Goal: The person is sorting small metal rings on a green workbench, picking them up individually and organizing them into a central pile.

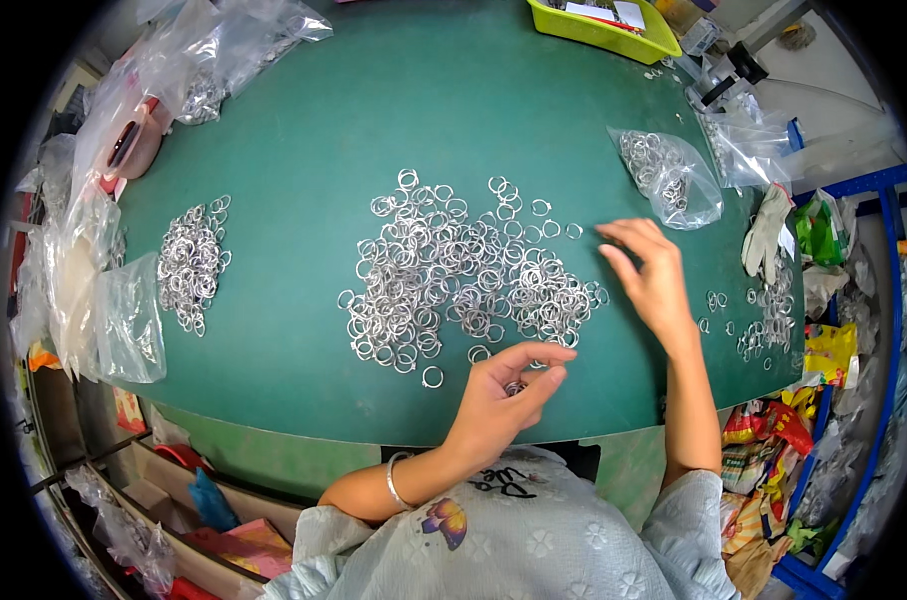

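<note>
Green table (pixel 274 150) carries a broad central heap of silver-coloured metal rings (pixel 404 290), many overlapping. Step in hand, judged: picking rings over by hand. Left hand (pixel 499 385) at the heap's near edge, fingers curled around a few rings, count unclear. Right hand (pixel 656 280) just right of the heap; fingers spread, nothing seen between them. Next move probably calls for pinching a single ring free; overlap may hinder. Around: clear plastic bag of rings (pixel 679 185), far right; smaller ring heap (pixel 192 265), left. Left hand hides part of the near edge. Smallest: lone ring (pixel 433 377), nearer the table's front edge.
</note>
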Tool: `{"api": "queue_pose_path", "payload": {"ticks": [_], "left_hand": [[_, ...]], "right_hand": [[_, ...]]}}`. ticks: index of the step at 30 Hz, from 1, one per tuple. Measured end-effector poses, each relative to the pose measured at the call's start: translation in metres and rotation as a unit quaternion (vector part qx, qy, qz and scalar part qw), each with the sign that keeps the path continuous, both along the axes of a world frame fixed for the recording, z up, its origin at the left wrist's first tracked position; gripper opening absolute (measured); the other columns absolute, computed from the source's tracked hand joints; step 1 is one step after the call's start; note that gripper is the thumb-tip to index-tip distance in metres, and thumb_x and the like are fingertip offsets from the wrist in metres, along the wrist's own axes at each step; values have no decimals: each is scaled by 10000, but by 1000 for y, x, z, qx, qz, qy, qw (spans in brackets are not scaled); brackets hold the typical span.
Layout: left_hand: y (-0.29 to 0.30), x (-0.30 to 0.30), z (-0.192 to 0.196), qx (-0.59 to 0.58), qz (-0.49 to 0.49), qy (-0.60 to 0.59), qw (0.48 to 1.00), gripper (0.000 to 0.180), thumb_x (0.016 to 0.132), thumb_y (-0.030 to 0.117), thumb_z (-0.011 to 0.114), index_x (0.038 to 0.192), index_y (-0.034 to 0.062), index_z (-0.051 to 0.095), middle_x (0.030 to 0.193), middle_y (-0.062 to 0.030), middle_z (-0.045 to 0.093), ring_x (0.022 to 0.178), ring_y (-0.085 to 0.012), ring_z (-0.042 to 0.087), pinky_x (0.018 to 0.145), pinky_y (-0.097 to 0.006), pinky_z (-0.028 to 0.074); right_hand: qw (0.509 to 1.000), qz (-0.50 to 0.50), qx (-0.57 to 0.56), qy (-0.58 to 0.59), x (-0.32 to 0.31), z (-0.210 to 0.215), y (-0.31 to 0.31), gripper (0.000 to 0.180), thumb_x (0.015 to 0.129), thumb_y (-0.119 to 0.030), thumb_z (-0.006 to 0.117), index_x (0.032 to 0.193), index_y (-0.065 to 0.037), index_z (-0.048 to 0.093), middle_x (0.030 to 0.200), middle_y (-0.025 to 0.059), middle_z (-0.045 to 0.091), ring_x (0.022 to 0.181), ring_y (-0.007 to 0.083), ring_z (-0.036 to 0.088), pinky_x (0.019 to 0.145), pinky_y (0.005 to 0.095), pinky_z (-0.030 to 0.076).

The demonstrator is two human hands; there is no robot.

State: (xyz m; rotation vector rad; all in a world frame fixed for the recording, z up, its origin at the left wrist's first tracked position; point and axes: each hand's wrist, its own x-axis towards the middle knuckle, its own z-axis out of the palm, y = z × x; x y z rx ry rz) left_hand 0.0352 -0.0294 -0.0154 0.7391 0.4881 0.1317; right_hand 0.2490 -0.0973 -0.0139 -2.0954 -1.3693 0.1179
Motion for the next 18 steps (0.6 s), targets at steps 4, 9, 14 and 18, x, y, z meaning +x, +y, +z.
{"api": "queue_pose_path", "payload": {"ticks": [4,9,14,18], "left_hand": [[0,1,0,-1,-11,3,1000,186,849,57,531,1029,17,562,674,45,481,453,-5,297,393,-172,208],[2,-1,1,3,31,11,999,207,837,35,538,1042,14,557,757,18,503,478,-5,317,399,-164,223],[1,4,-1,2,131,-5,991,269,805,17,587,1073,28,562,834,14,523,493,0,365,410,-159,253],[1,3,-3,37,109,-14,993,220,804,-21,560,1019,9,595,825,-14,534,500,-11,375,400,-163,254]], "right_hand": [[993,22,-7,-116,1,-25,17,178,712,-43,626,882,6,604,823,112,564,797,285,520,721,369,427],[996,-19,47,69,-15,-12,10,118,748,-26,608,858,14,604,776,68,601,665,165,541,613,275,427],[839,-37,57,540,-71,14,-18,97,839,-50,557,878,31,593,795,69,628,718,79,557,628,201,431],[759,-30,62,648,-84,18,-28,86,831,-23,560,888,35,586,799,72,625,721,103,571,656,216,445]]}}
